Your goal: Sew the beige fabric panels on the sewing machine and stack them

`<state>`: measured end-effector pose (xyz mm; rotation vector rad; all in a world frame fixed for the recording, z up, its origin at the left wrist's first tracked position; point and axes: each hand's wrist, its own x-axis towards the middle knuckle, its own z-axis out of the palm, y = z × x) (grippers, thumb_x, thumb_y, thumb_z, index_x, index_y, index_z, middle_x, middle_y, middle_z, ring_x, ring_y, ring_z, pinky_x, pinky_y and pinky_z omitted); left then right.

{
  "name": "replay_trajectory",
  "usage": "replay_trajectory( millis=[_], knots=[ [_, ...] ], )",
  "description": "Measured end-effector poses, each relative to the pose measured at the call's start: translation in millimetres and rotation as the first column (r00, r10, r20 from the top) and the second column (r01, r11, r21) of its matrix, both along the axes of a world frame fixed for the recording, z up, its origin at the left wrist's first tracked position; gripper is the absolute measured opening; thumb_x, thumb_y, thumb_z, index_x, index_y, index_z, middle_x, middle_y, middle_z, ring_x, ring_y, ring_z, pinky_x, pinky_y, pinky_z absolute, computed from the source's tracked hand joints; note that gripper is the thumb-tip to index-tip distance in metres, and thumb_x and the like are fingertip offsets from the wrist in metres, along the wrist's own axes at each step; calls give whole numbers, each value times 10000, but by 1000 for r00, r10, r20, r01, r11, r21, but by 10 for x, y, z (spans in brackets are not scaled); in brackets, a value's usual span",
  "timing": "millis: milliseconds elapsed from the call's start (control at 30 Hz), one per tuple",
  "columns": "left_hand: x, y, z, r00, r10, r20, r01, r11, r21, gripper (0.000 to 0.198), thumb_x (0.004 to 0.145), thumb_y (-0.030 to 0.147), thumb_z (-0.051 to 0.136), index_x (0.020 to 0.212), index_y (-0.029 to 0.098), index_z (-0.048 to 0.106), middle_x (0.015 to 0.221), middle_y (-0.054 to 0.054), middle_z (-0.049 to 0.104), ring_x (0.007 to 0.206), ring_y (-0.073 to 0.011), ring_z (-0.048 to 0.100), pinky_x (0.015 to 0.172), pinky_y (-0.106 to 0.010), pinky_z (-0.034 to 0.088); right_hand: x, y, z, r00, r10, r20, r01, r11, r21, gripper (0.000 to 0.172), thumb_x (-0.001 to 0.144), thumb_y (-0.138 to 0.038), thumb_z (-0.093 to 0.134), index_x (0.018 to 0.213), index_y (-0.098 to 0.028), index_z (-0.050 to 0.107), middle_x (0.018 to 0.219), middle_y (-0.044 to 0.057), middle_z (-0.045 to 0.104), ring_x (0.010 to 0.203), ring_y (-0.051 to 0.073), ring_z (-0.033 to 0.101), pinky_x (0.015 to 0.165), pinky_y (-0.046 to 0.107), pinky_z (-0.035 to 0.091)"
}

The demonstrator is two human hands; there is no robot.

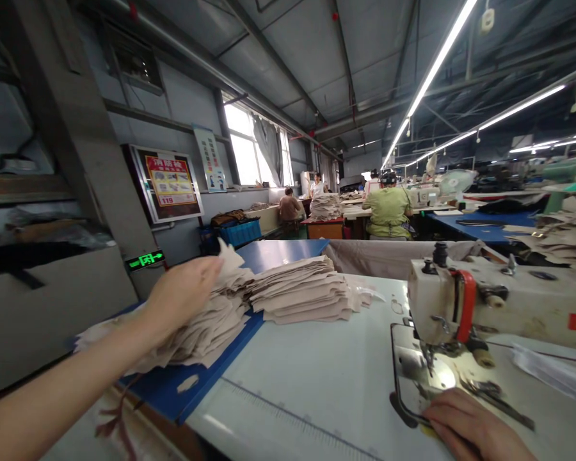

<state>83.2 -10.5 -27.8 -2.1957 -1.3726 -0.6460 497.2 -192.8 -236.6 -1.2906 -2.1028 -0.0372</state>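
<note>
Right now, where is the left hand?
In the head view, left of centre: the left hand holds the top piece of the nearer fabric stack, left of the sewing machine.

A green-shirted person [388,208] sits far back; a red poster [171,181] hangs left.

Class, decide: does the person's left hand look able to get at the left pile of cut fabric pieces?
Probably yes: the left hand lies on top of that pile, with nothing between them.

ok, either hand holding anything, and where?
Left hand grips the top fabric piece at its near corner; right hand holds nothing, resting on the sewing machine bed.
</note>
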Motion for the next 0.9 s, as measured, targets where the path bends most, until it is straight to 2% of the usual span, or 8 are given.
replay_trajectory(
  millis=[100,200,267,367,533,667,800,900],
  knots=[
    [624,-312,-638,973,-195,-127,177,974,-142,377,947,280,336,1107,183,664,1167,-94,692,1083,-252,636,967,-377,477,-24,-13,21,1000,-14,-18,12,997,-77,218,960,-224,469,953,-227,687,914,65,702,847,167,667,765,226,539],
    [1248,-695,-1305,852,-500,-153,410,820,-399,384,977,221,317,1161,192,653,1189,-92,683,1079,-212,638,976,-349,481,-64,-53,83,997,-59,-51,51,987,-152,269,981,-219,417,937,-211,682,901,69,686,848,177,641,749,261,521],
    [1561,-922,-1554,836,-542,-92,433,752,-496,346,973,258,373,1132,204,676,1181,-100,686,1101,-237,629,982,-385,482,-88,-73,124,992,-98,-82,81,980,-183,280,984,-207,409,925,-205,682,905,65,679,865,179,623,768,274,503],
    [1819,-1070,-1577,860,-509,33,419,669,-614,390,966,435,413,1134,215,688,1236,-102,659,1163,-280,598,991,-434,482,-97,-74,149,988,-127,-85,110,977,-184,267,976,-198,423,923,-200,684,891,62,671,868,182,597,770,280,480],
    [1846,-842,-1419,801,-529,280,558,490,-670,501,1001,490,279,1137,261,703,1253,-31,660,1182,-218,594,1043,-370,449,-73,-51,141,987,-132,-95,115,979,-169,239,963,-174,444,929,-193,680,880,57,661,860,175,574,779,273,457],
    [1727,-630,-1615,770,-613,178,588,571,-573,432,970,449,406,1318,270,588,1424,-33,514,1295,-237,492,1090,-397,395,-72,-45,149,990,-123,-76,111,984,-140,233,961,-169,445,962,-186,677,875,61,661,856,178,569,779,276,448],
    [1795,-613,-1846,698,-716,-2,558,545,-625,513,961,470,440,1450,319,404,1516,-31,373,1389,-268,356,1117,-479,327,-87,-54,158,993,-113,-14,111,988,-104,235,966,-175,432,1007,-177,664,873,69,655,847,181,562,775,281,443],
    [2009,-678,-1895,757,-651,-49,473,598,-647,556,957,490,421,1468,275,378,1533,-80,326,1405,-311,312,1107,-547,295,-92,-57,158,994,-96,56,100,991,-85,224,961,-188,440,1025,-184,655,877,70,654,860,190,556,788,295,440]
  ],
)
